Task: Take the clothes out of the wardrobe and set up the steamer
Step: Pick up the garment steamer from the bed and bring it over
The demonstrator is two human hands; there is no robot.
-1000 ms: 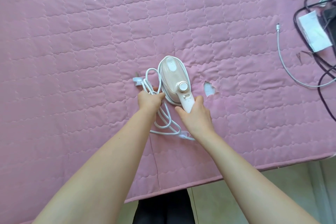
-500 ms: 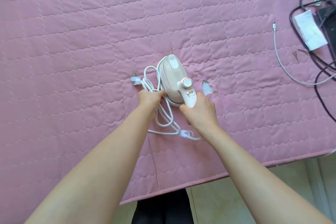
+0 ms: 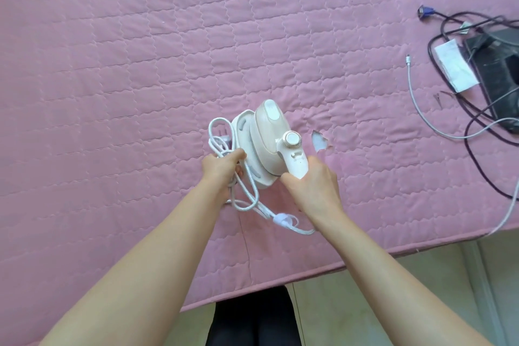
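Note:
A small white and pale pink steamer (image 3: 266,135) is tilted up off the pink quilted bed (image 3: 112,78), its white base plate facing left. My right hand (image 3: 311,185) grips its white handle below the round dial. My left hand (image 3: 222,168) is closed around the bundled white power cord (image 3: 247,191), whose loops hang beside the steamer and trail under my right wrist. The plug is partly hidden behind the loops. No clothes are in view.
A small tear (image 3: 320,142) in the quilt lies just right of the steamer. At the right edge sit a black device (image 3: 500,76), a white paper (image 3: 455,67), dark cables and a grey cable (image 3: 421,109). The bed's near edge meets a pale floor (image 3: 365,303).
Both hands have lifted and tipped the steamer up from lying flat on the bed, so its base plate now shows. The cord bundle rose with my left hand.

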